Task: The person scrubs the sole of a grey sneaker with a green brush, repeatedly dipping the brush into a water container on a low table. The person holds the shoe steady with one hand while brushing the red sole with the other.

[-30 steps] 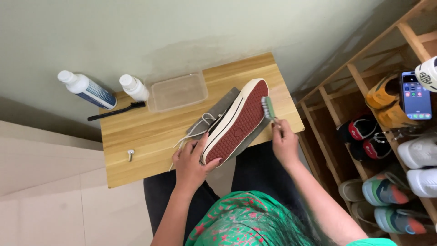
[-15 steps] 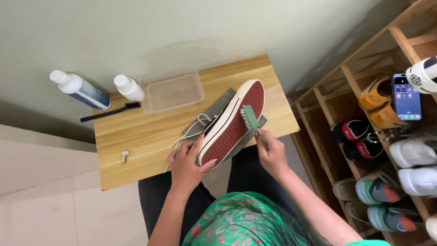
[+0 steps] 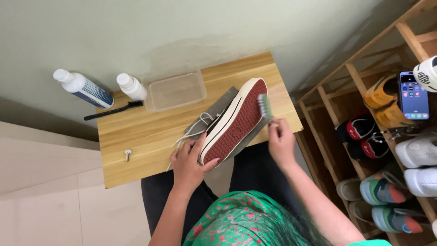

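Head view, left to right. On the wooden table [image 3: 150, 136] stand 2 white-capped bottles: 1 with a blue label [image 3: 84, 87] and 1 smaller white bottle [image 3: 132, 86]. A black brush [image 3: 114, 110] lies just before them, 1 small metal piece [image 3: 128, 155] rests near the front edge, and 1 clear plastic tray [image 3: 177, 91] sits against the wall.

At centre, the left hand [image 3: 189, 161] is clamped on the heel end of 1 sneaker [image 3: 234, 123], held tilted on its side above a grey cloth [image 3: 218, 109] so that the red sole faces up; white laces trail onto the table. The right hand [image 3: 280, 141] is closed around 1 green brush [image 3: 264, 105], whose bristles touch the sole edge near the toe.

The step in hand appears to be scrubbing the sole. The next stroke likely calls for a steady hold at the heel and even pressure along the tread.

At right, a wooden shoe rack [image 3: 355, 77] holds several pairs of shoes and 1 phone [image 3: 413, 94] with a lit screen.
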